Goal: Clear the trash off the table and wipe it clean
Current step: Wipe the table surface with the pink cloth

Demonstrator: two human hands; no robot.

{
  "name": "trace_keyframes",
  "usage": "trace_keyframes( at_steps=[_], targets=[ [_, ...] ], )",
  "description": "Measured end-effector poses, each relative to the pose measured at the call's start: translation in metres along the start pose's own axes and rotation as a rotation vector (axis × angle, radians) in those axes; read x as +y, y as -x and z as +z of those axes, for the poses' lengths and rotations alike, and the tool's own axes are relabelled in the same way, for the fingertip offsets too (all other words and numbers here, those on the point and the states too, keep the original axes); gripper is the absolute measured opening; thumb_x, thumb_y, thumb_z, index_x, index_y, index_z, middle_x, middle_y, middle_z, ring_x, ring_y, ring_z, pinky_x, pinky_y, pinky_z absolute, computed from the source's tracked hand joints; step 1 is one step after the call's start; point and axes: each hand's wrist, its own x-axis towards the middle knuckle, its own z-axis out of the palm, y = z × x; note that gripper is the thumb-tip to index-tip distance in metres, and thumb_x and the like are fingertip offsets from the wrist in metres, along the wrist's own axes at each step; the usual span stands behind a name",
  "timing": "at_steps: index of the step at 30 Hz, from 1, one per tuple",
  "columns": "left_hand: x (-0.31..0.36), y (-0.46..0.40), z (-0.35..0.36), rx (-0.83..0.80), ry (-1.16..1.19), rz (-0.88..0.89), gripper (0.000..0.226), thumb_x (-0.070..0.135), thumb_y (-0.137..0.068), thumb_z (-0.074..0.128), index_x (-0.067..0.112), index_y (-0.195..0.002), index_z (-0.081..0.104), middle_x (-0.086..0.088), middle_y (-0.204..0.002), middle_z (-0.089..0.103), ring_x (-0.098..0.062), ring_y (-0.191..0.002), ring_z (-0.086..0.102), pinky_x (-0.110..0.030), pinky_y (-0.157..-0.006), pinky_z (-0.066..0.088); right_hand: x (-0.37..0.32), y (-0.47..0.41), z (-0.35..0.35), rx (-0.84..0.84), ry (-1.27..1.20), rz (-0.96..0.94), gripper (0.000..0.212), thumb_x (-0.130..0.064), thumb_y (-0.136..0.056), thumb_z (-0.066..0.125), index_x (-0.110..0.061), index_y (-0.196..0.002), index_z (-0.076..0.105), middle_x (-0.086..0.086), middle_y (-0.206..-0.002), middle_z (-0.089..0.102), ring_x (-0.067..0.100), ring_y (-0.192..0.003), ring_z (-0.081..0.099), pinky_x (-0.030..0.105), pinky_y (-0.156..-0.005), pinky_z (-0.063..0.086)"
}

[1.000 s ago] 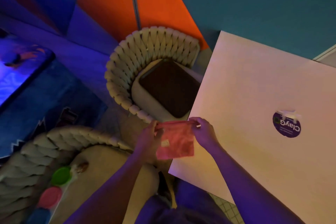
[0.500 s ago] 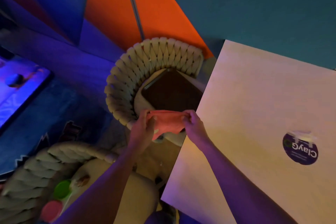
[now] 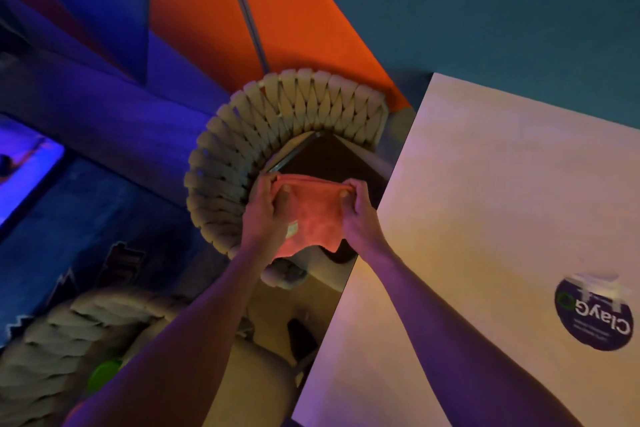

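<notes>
I'm pinching the pink cloth (image 3: 313, 215) by its top corners, left hand (image 3: 265, 215) and right hand (image 3: 360, 215) both gripping; holding it just left of the worktop (image 3: 485, 201), over the woven chair (image 3: 249, 149).

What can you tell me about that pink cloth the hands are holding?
The cloth looks soft and pinkish-red, with a small pale tag near its left side. The left hand and right hand each pinch a top corner, so it hangs loose in the air, off the table, in front of a woven chair.
</notes>
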Motion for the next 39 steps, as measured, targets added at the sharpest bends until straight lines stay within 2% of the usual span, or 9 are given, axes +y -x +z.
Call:
trace_keyframes(
  at_steps=[7,10,15,21,24,27,31,35,39],
  targets=[
    [-0.031,-0.033,0.019,0.036,-0.088,0.008,0.031,0.046,-0.101,0.042,0.031,-0.127,0.046,-0.007,-0.114,0.065,-0.028,-0.102,0.064,-0.039,-0.086,0.053,0.006,-0.032,0.023,0.103,0.141,0.072,0.019,-0.039,-0.105,0.033,-0.034,-0.121,0.043,0.001,-0.11,0.067,0.032,-0.1,0.065,0.042,-0.079,0.05],
    [-0.045,-0.048,0.029,0.034,-0.135,-0.004,0.037,0.054,-0.097,0.037,0.033,-0.127,0.046,-0.009,-0.116,0.064,-0.028,-0.103,0.064,-0.038,-0.088,0.053,0.013,-0.045,0.036,0.18,0.196,0.064,0.019,-0.042,-0.105,0.031,-0.036,-0.121,0.04,0.003,-0.11,0.069,0.035,-0.099,0.067,0.047,-0.078,0.053],
    [-0.07,-0.077,0.042,0.003,-0.203,-0.036,0.039,0.057,-0.093,0.034,0.041,-0.127,0.042,-0.011,-0.121,0.063,-0.029,-0.106,0.064,-0.04,-0.091,0.052,0.028,-0.073,0.058,0.252,0.289,0.114,0.023,-0.043,-0.104,0.032,-0.034,-0.123,0.042,0.006,-0.11,0.069,0.039,-0.097,0.066,0.039,-0.071,0.046],
    [-0.101,-0.121,0.064,-0.006,-0.221,-0.044,0.041,0.056,-0.095,0.035,0.044,-0.134,0.039,-0.004,-0.114,0.071,-0.025,-0.126,0.057,-0.044,-0.1,0.049,0.05,-0.122,0.079,0.249,0.373,0.218,0.027,-0.044,-0.104,0.03,-0.033,-0.126,0.042,0.009,-0.11,0.069,0.04,-0.097,0.065,0.035,-0.068,0.039],
    [-0.108,-0.138,0.074,-0.03,-0.217,-0.026,0.033,0.045,-0.099,0.043,0.039,-0.132,0.043,-0.003,-0.103,0.073,-0.018,-0.106,0.067,-0.042,-0.104,0.047,0.062,-0.145,0.086,0.245,0.391,0.261,0.027,-0.042,-0.105,0.03,-0.031,-0.126,0.042,0.009,-0.111,0.068,0.04,-0.097,0.065,0.035,-0.067,0.039],
    [-0.124,-0.162,0.089,-0.064,-0.205,0.004,0.035,0.035,-0.102,0.048,0.029,-0.136,0.051,-0.004,-0.119,0.068,-0.02,-0.107,0.065,-0.033,-0.095,0.049,0.077,-0.171,0.094,0.235,0.425,0.291,0.028,-0.041,-0.105,0.028,-0.03,-0.127,0.041,0.01,-0.11,0.068,0.039,-0.095,0.065,0.039,-0.068,0.045],
    [-0.166,-0.195,0.115,-0.118,-0.25,0.013,0.04,0.04,-0.1,0.045,0.033,-0.14,0.048,-0.001,-0.135,0.06,-0.025,-0.122,0.058,-0.042,-0.099,0.048,0.109,-0.207,0.112,0.241,0.447,0.311,0.027,-0.038,-0.105,0.029,-0.029,-0.127,0.042,0.012,-0.113,0.067,0.042,-0.1,0.063,0.042,-0.075,0.047],
    [-0.198,-0.227,0.14,-0.129,-0.264,0.022,0.045,0.05,-0.095,0.038,0.039,-0.138,0.048,0.006,-0.133,0.06,-0.019,-0.122,0.057,-0.041,-0.101,0.048,0.134,-0.242,0.124,0.268,0.46,0.324,0.028,-0.039,-0.105,0.029,-0.029,-0.127,0.043,0.012,-0.115,0.067,0.041,-0.102,0.063,0.043,-0.078,0.047],
    [-0.233,-0.253,0.172,-0.106,-0.312,0.005,0.042,0.045,-0.099,0.043,0.026,-0.135,0.056,-0.006,-0.127,0.064,-0.028,-0.118,0.059,-0.041,-0.099,0.048,0.169,-0.278,0.137,0.299,0.494,0.316,0.031,-0.039,-0.105,0.03,-0.03,-0.131,0.044,0.012,-0.114,0.067,0.04,-0.101,0.064,0.038,-0.071,0.04]
  ],
)
